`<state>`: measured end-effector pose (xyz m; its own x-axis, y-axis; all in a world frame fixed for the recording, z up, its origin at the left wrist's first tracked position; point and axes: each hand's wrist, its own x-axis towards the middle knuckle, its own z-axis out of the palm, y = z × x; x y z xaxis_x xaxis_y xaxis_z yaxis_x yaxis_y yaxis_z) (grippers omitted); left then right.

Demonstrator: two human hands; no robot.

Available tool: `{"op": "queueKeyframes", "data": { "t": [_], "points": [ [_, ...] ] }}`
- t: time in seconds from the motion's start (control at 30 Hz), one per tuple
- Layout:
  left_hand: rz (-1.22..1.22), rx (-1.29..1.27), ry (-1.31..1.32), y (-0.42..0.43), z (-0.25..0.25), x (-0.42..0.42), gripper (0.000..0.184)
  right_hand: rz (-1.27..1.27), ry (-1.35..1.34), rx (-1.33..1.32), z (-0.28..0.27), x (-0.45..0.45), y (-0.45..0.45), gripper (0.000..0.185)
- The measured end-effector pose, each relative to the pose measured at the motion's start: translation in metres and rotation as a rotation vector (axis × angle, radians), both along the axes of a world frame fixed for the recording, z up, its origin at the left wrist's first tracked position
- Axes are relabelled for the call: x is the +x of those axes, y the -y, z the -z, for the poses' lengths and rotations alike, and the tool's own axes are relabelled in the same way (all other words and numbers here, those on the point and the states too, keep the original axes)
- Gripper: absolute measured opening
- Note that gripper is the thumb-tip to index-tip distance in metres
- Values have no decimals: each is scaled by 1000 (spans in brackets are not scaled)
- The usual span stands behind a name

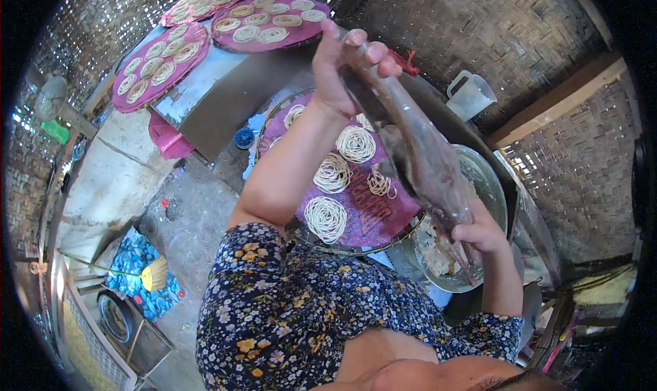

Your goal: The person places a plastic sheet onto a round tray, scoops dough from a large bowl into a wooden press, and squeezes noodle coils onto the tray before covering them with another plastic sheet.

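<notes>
A long, greyish, wrinkled bag (428, 148), see-through in places, slants across the space in front of me. My left hand (345, 59) is closed around its narrow upper end, fingertips curled over the edge. Lower down at the right, my right hand (482, 230) grips the wider end. What is inside the bag cannot be made out. Beneath it, a round tray with purple-pink cloth (356, 216) carries coiled pale strands (326, 220), one smaller loose coil (380, 183) among them. Under my right hand stands a metal basin (489, 179) holding pale, lumpy dough (434, 250).
Further round trays of coils (161, 69) rest at the upper left, by a dark board (226, 96). A clear plastic jug (472, 96) stands at the right, near the woven wall (534, 42). A small blue container (243, 138) sits left of the near tray.
</notes>
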<state>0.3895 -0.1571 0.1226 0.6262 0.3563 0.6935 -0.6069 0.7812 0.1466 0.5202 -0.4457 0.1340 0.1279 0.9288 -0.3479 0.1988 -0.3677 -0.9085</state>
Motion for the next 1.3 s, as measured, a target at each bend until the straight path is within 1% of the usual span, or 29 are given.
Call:
{"op": "queueKeyframes", "data": {
  "t": [0.03, 0.07, 0.2, 0.3, 0.33, 0.43, 0.47, 0.5, 0.57, 0.6, 0.7, 0.83, 0.87, 0.97, 1.07, 1.1, 1.17, 1.23, 1.27, 1.3],
  "points": [
    [-17, 0, -11, 2, 1, -4, 47, -4, -5, 34, 4, -2, 1, 72],
    [-24, -3, -36, 7, 3, -6, 47, -36, -72, 2, 4, -2, 4, 72],
    [-117, 26, -111, 32, 6, -5, 43, 18, -134, -65, -10, -4, 23, 70],
    [-99, 43, -51, 31, 5, 3, 43, 19, 69, -57, -22, 4, 25, 75],
    [-91, 67, 2, 28, 3, 4, 43, 48, 109, -10, -26, 1, 21, 78],
    [-109, 139, 68, 14, -12, -2, 43, 22, 209, 34, -29, -4, 8, 79],
    [-115, 156, 72, 11, -17, -7, 43, 11, 281, 66, -25, -2, 5, 77],
    [-42, 68, 96, 9, -17, -9, 51, 9, 240, 63, -24, -5, 4, 76],
    [-46, 102, 69, 8, -18, -18, 52, 2, 152, 61, -22, -10, 0, 75],
    [-52, 80, 47, 11, -15, -20, 53, -6, 126, 42, -21, -11, 2, 74],
    [-79, 65, -20, 23, -6, -21, 52, -35, 94, -5, -13, -4, 14, 74],
    [-55, 25, -66, 43, 4, -6, 51, 13, 50, 4, -17, -6, 31, 73],
    [-49, 21, -85, 44, 7, -1, 53, 15, 96, -32, -19, -6, 34, 72],
    [63, 166, 65, 39, 13, 15, 50, 40, 204, -55, -20, -6, 40, 71],
    [134, 38, -267, 49, 7, 19, 55, 61, 181, 28, -9, 0, 43, 71],
    [257, 177, -397, 51, 17, 28, 55, 81, 176, 39, -3, 1, 44, 72],
    [494, 459, -659, 51, 56, 51, 57, 117, 164, 61, 6, 4, 44, 73],
    [205, 754, -959, 69, 85, 59, 54, 120, 167, 54, 6, 4, 44, 73],
    [107, 836, -1048, 75, 95, 61, 53, 122, 167, 49, 6, 4, 43, 73],
    [83, 862, -1079, 77, 98, 62, 52, 117, 193, 60, 7, 5, 43, 73]
  ]
}}
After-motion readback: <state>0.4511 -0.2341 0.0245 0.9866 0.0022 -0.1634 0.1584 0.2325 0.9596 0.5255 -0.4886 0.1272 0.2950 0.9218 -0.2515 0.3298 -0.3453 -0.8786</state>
